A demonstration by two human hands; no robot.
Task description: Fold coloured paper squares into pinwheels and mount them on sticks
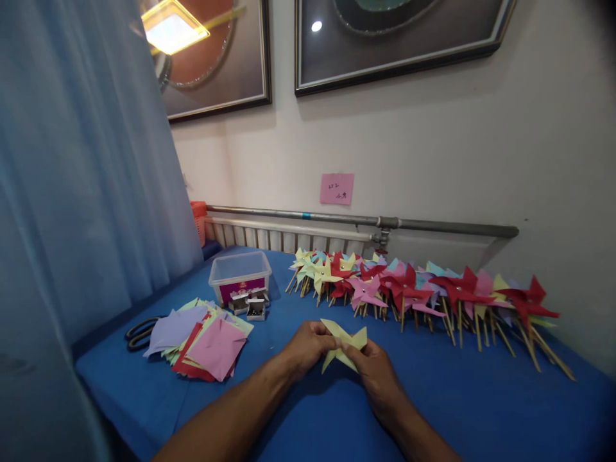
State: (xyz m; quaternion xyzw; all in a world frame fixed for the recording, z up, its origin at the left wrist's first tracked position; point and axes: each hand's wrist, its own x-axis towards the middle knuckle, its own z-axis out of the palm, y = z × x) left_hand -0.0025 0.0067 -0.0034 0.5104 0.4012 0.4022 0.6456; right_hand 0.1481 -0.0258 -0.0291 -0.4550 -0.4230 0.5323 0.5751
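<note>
My left hand (308,347) and my right hand (374,370) meet above the blue table (462,410), both closed on a pale yellow folded paper pinwheel head (344,342). The fingers of each hand pinch its centre, and its pointed flaps stick out above and below them. No stick shows on it.
A pile of coloured paper squares (205,339) lies at the left, with black scissors (140,332) beside it. Behind it stand a clear plastic box (239,274) and small boxes of pins (250,304). A long row of finished pinwheels (423,292) lies along the wall. A curtain (72,192) hangs at the left.
</note>
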